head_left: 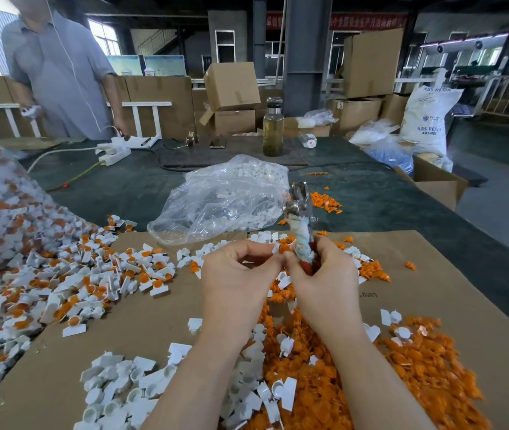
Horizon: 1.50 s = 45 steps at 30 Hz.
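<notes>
1. Your left hand (237,271): thumb and forefinger pinched a small white-and-orange part (281,248), which sat between your two hands at their fingertips.
2. Your right hand (324,274): fingers curled round the cloth-wrapped handles of the pliers (302,240). The metal head pointed up and away from you. The thumb met the left fingertips at the part.
3. Cardboard sheet (154,330): lay flat under both hands and forearms.
4. Heap of orange caps (371,383): lay under and to the right of your right forearm.
5. Loose white housings (123,383): lay left of your left forearm, near you.
6. Pile of assembled white-and-orange pieces (61,280): lay well to the left of your left hand.
7. Clear plastic bag (222,200) of white parts: lay just beyond your hands, open and slumped.
8. Glass bottle (273,128): stood upright far beyond the bag.
9. Power strip (113,155): lay far beyond your left hand, by a person in a grey shirt (61,72).
</notes>
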Motion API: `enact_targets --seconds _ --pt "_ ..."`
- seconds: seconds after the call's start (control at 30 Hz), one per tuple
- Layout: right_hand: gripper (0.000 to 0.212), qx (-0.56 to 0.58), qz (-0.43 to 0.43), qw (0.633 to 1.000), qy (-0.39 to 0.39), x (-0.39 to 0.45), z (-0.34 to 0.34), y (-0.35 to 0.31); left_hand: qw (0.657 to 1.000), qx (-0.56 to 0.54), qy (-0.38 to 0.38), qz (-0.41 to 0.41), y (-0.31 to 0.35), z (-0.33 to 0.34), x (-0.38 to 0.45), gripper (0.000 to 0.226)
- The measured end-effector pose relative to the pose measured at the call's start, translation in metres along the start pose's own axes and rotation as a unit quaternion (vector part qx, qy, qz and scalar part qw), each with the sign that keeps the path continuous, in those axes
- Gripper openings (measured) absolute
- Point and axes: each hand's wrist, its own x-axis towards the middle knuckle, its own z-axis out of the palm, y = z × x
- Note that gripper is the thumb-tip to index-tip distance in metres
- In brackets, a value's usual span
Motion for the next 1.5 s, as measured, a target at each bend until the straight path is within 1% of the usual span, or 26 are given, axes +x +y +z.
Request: enact_targets --seconds 0.17,0.33,0.43,0.5,0.57,0.63,0.8,0.93,1.07,1.17,1.23,1.37,1.5 --pt "0.01 -0.022 -0.001 0.999 -0.034 0.002 -0.001 0.001 1.0 -0.001 0.002 -0.001 -0.004 0.0 0.002 0.018" --pt "0.008 -0.013 0.014 0.997 -0.079 0.004 -0.003 0.001 1.0 0.004 0.012 -0.003 -0.007 0.0 0.004 0.017" --pt "0.018 -0.008 0.009 0.993 -0.114 0.005 -0.006 0.0 1.0 -0.003 0.018 -0.006 -0.01 -0.003 0.005 0.015" --pt "0.016 0.013 0.018 0.989 -0.145 0.006 -0.009 -0.001 1.0 -0.008 0.017 -0.01 -0.011 -0.005 0.006 0.011" --pt "0.012 0.055 0.043 0.981 -0.178 0.007 -0.014 -0.001 0.999 -0.023 0.016 -0.016 -0.011 -0.007 0.008 0.008" --pt "0.012 0.082 0.064 0.97 -0.219 0.008 -0.022 0.0 0.998 -0.058 0.015 -0.029 -0.011 -0.01 0.011 0.007" --pt "0.013 0.068 0.095 0.946 -0.301 0.009 -0.034 -0.001 0.993 -0.111 0.013 -0.043 -0.011 -0.014 0.014 0.005" --pt "0.018 0.029 0.091 0.927 -0.363 0.008 -0.038 -0.004 0.993 -0.112 0.013 -0.033 -0.012 -0.017 0.015 0.006" --pt "0.03 0.028 0.096 0.919 -0.382 0.008 -0.038 -0.006 0.993 -0.111 -0.001 -0.027 -0.012 -0.019 0.016 0.008" --pt "0.032 0.02 0.094 0.913 -0.396 0.008 -0.039 -0.007 0.993 -0.114 -0.005 -0.025 -0.013 -0.021 0.018 0.007" --pt "0.03 0.002 0.085 0.915 -0.394 0.008 -0.037 -0.005 0.993 -0.119 -0.01 -0.025 -0.013 -0.022 0.018 0.008" --pt "0.016 0.003 0.068 0.922 -0.382 0.006 -0.033 -0.004 0.99 -0.138 -0.013 -0.033 -0.013 -0.023 0.019 0.007" --pt "0.019 0.009 0.058 0.924 -0.377 0.005 -0.03 -0.007 0.986 -0.16 -0.012 -0.039 -0.013 -0.024 0.02 0.004"
